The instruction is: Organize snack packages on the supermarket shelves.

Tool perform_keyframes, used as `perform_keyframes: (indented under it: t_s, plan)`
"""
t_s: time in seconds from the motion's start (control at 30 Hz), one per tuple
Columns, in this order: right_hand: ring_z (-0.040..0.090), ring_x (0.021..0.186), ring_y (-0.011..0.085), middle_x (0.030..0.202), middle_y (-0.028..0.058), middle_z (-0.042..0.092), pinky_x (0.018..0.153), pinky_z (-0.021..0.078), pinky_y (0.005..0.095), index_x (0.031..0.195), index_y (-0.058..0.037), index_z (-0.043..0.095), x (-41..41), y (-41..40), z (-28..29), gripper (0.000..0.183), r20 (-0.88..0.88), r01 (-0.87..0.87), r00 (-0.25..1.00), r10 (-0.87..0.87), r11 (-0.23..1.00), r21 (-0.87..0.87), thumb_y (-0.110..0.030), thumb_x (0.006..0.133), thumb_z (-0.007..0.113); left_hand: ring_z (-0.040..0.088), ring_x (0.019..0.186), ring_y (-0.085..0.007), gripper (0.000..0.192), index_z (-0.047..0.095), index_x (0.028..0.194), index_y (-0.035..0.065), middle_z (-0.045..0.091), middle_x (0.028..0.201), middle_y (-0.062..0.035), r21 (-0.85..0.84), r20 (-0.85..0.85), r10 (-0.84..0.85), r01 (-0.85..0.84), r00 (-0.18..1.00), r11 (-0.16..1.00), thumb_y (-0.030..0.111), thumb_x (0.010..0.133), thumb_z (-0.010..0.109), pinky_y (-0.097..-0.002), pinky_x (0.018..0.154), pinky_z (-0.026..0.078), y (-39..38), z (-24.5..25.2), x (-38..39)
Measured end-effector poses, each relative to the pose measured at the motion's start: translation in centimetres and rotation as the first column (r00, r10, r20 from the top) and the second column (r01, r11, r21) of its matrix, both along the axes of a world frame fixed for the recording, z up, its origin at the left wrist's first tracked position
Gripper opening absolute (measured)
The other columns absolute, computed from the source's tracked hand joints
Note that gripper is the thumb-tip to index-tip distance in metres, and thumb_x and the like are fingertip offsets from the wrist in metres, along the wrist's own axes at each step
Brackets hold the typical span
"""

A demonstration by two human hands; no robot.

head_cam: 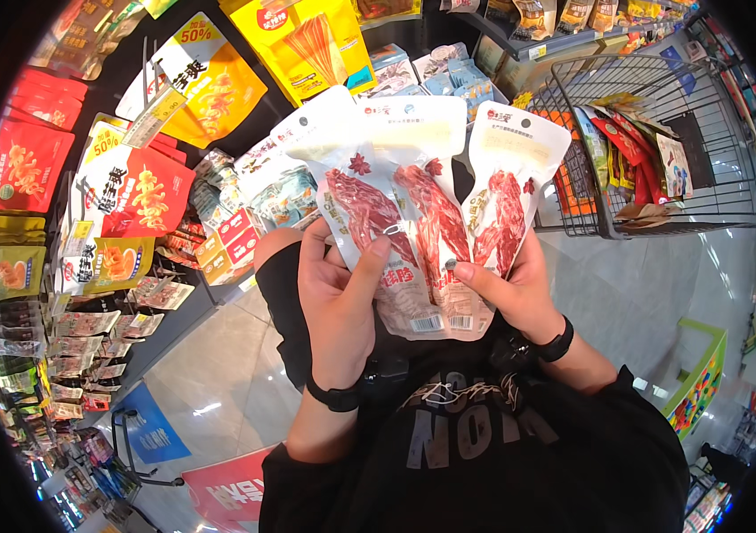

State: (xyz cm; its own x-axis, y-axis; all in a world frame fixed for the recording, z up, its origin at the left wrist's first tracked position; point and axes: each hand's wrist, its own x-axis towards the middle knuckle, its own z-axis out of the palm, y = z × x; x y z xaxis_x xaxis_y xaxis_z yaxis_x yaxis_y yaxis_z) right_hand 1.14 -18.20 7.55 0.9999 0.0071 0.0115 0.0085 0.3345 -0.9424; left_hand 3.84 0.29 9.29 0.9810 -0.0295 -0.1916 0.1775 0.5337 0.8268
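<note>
Three white vacuum pouches with pictures of red cooked meat are fanned out in front of my chest. My left hand [341, 280] grips the left meat pouch [361, 193], its thumb across the front. My right hand [514, 280] holds the fan from the other side, with the thumb pressed on the lower part of the middle meat pouch [428, 206]. Behind that thumb rises the right meat pouch [511, 166]. The pouches overlap at their lower ends, where barcodes show. Most fingers of both hands are hidden behind the pouches.
A wire shopping cart [678, 146] with several snack packets [644, 153] stands at the upper right. Hanging snack bags [138, 186] fill the shelf along the left. Cardboard display boxes [231, 243] sit just left of my hands. A green-framed bin [698, 380] stands at right.
</note>
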Motion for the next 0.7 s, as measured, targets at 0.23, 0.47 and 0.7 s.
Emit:
perform_keyframes:
  t_s: [0.23,0.47,0.7]
  plan:
    - [0.056,0.115,0.0143,0.128,0.0086,0.056,0.097,0.0468,0.0318,0.136,-0.0003,0.040,0.5,0.0,-0.1,0.060,-0.010,0.038,0.999,-0.038,0.999,0.032,0.002,0.084,0.071,0.064,0.098,-0.0112,0.046,0.039,0.128,-0.0029,0.066,0.113,-0.0123,0.097,0.045,0.017,-0.021,0.999,0.995,-0.002,0.089,0.065,-0.0238,0.084,0.052,-0.8,0.6,-0.1]
    - [0.057,0.114,0.0143,0.127,0.0086,0.058,0.096,0.0469,0.0316,0.135,-0.0002,0.041,0.5,-0.1,-0.6,0.057,-0.019,0.038,0.999,-0.037,0.999,0.037,0.001,0.086,0.069,0.065,0.097,-0.0114,0.045,0.040,0.125,-0.0026,0.067,0.110,-0.0129,0.143,0.077,0.011,-0.022,0.997,0.990,-0.002,0.089,0.066,-0.0236,0.081,0.053,-0.9,0.9,-0.1]
    - [0.057,0.114,0.0142,0.126,0.0086,0.058,0.097,0.0467,0.0313,0.135,0.0000,0.041,0.6,-0.1,-0.7,0.057,-0.021,0.057,0.998,-0.056,0.998,0.036,0.000,0.086,0.070,0.065,0.096,-0.0123,0.044,0.040,0.124,-0.0024,0.067,0.110,-0.0142,0.140,0.094,0.006,-0.019,0.996,0.990,-0.002,0.089,0.066,-0.0238,0.080,0.053,-1.1,1.2,0.0]
